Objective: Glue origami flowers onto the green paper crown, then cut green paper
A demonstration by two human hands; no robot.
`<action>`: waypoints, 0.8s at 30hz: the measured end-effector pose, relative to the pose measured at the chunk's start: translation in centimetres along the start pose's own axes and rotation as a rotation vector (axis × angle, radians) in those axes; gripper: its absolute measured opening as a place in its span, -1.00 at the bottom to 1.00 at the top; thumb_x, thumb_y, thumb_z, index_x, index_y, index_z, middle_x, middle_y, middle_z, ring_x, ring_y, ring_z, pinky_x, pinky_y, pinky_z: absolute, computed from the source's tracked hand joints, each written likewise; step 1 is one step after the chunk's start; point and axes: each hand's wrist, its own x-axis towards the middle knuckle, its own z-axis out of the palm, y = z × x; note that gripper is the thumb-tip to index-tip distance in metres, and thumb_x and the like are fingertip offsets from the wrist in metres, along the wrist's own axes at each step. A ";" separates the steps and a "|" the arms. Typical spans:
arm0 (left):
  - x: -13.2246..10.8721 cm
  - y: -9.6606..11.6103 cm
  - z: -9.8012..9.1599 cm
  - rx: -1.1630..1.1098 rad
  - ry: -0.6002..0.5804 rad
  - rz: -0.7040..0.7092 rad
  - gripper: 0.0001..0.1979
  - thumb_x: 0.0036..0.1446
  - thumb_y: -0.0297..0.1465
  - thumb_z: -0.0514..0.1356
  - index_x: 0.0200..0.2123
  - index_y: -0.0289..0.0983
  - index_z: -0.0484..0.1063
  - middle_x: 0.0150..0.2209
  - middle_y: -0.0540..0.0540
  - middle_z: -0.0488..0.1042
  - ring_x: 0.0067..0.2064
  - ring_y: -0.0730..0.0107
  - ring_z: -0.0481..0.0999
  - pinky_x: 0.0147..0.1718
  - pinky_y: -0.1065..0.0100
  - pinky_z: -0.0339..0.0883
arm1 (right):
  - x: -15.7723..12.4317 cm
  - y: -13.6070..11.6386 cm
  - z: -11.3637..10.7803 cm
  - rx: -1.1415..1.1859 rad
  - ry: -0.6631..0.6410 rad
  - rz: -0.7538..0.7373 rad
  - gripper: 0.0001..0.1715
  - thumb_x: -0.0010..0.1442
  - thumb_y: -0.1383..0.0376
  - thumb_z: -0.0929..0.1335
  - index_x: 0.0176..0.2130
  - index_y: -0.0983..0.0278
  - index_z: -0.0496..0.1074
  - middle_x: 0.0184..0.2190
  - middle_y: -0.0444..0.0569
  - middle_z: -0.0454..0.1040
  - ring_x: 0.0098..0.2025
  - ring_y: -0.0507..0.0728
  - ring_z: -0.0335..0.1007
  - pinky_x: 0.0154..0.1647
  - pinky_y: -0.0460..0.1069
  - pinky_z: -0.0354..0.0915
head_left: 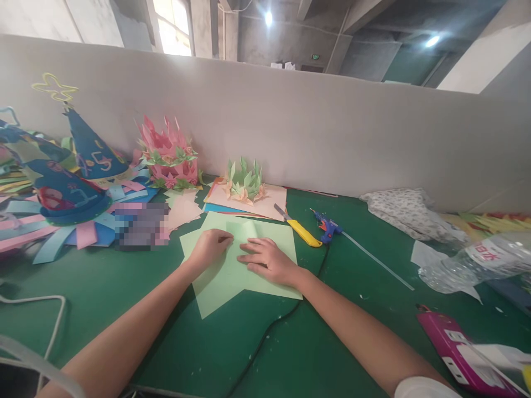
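Light green paper sheets (224, 293) lie overlapped at different angles on the green table. On top of them is a smaller green piece (248, 229) with a raised fold. My left hand (211, 249) has its fingers pinched together at the left side of this piece; what is between the fingertips is too small to make out. My right hand (269, 258) rests palm down with fingers spread on the paper, just right of my left hand.
Behind the sheets, a green paper crown (244, 179) stands on stacked paper. A yellow knife (305, 232) and blue glue gun (327, 228) lie to the right, with a bottle (477, 262) and magenta power strip (460, 354) beyond. Party hats (91, 146) stand left.
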 end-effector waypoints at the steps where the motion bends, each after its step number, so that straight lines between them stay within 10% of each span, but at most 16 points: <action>1: 0.0 -0.1 0.0 -0.006 -0.001 -0.005 -0.70 0.02 -0.23 0.07 -0.37 -0.23 0.55 -0.31 -0.09 0.57 -0.31 0.22 0.50 -0.33 0.31 0.32 | 0.0 0.0 0.0 -0.007 -0.006 0.001 -0.64 0.29 0.18 0.18 0.05 0.00 0.34 0.15 -0.14 0.24 0.24 0.20 -0.02 0.16 0.14 -0.06; 24: 0.0 0.1 -0.2 0.193 -0.067 0.067 -0.68 0.01 -0.24 0.10 -0.26 -0.28 0.51 -0.36 -0.13 0.49 -0.37 0.28 0.47 -0.38 0.34 0.32 | 0.0 0.0 0.0 -0.026 -0.040 -0.004 -0.62 0.29 0.15 0.17 0.08 -0.05 0.29 0.20 -0.21 0.17 0.24 0.19 -0.05 0.17 0.14 -0.06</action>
